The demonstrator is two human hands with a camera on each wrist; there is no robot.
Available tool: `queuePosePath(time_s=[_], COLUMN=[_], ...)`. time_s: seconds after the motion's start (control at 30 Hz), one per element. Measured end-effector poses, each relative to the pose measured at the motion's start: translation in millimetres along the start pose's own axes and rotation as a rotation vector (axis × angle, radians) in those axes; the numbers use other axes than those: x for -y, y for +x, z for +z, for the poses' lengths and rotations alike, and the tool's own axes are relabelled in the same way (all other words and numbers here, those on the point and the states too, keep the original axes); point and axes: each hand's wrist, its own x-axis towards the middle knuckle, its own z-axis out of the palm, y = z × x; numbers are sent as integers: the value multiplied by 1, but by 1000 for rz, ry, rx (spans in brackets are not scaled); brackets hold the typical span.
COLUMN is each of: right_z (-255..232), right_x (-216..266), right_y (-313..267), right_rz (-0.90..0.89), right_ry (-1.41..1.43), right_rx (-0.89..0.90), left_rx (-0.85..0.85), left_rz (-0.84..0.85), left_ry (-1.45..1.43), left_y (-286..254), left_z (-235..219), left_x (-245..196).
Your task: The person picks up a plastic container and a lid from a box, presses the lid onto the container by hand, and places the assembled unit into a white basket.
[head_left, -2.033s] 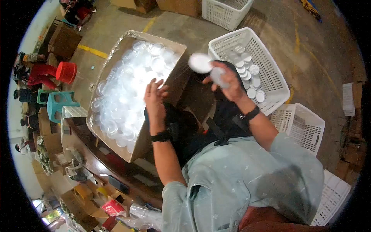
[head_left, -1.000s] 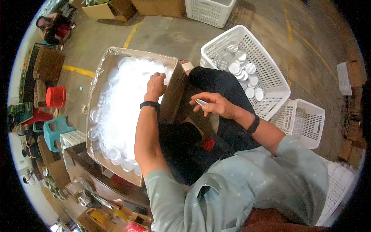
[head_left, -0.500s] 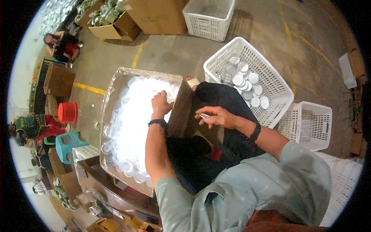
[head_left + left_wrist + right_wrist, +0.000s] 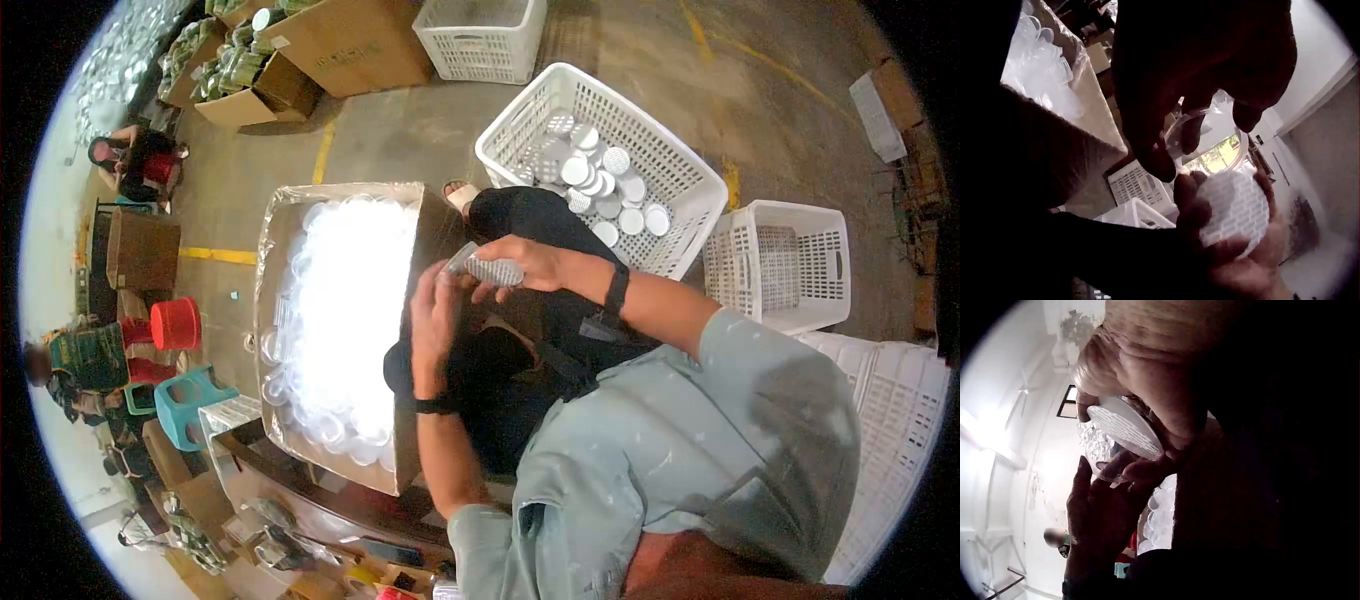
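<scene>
Left hand [image 4: 434, 308]: fingers bent, part-spread, pinching a clear round piece [image 4: 1216, 142] by its edge. Right hand [image 4: 535, 262]: thumb and fingers curled round a white disc [image 4: 497, 271], brick-pattern face exposed. Disc and clear piece sit right next to each other; left wrist view is dark and backlit, so can't tell if they actually touch. Hands meet above the lap, over black trousers [image 4: 520, 212]. Just left of them: cardboard box [image 4: 432, 222], foil-like film along its rim, full of clear round pieces [image 4: 325, 340], middle blown out by glare. Past the right forearm: white basket [image 4: 668, 165], loose pile of white discs [image 4: 597, 180] at one end, some overlapping. Second basket [image 4: 822, 262] stands just right of that one, third basket [image 4: 483, 52] farther forward on the floor [image 4: 640, 40]. Far left: red bucket [image 4: 175, 324], teal stool [image 4: 190, 405] near it.
</scene>
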Motion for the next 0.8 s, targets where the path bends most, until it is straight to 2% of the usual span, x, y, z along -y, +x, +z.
queuePosePath(time_s=[0.07,0.13,0.2,0.23,0.3,0.33,0.4,0.43,0.5,0.53,0.6,0.63,0.7,0.73,0.8], right_z=[2,-3,-1,3,5,4,5,6,6,4,3,3,3,2,4], right_x=[-1,-3,-3,0,1,1,1,3,2,-3,-8,-10,-17,-21,-22], right_y=[-1,-1,-2,-3,-2,-1,0,-1,1,3,7,8,14,18,19], right_rz=[70,95,124,133,141,163,186,158,132,82,35,10,-14,-41,-66], right_ry=[17,5,-5,-6,-9,0,7,25,43,37,29,-58,-144,-229,-315], right_rx=[-9,-19,-24,-26,-27,-20,-12,-32,-51,-107,-163,-213,-262,-306,-351], left_rx=[-56,-64,-67,-73,-213,-215,-396,-399,-547,-548,-538,-540,-431,-428,-410], left_rz=[90,118,282,279,79,79,136,137,310,309,487,484,491,421,392], left_ry=[29,35,211,212,215,215,167,166,231,230,478,476,378,351,306], left_y=[-2,-7,-13,-14,-15,-14,-13,-14,-18,-17,-14,-14,-14,-17,-21], left_z=[15,25,27,27,26,27,30,32,39,40,43,45,54,61,67], left_x=[29,31,28,24,18,21,30,31,31,36,50,55,53,46,39])
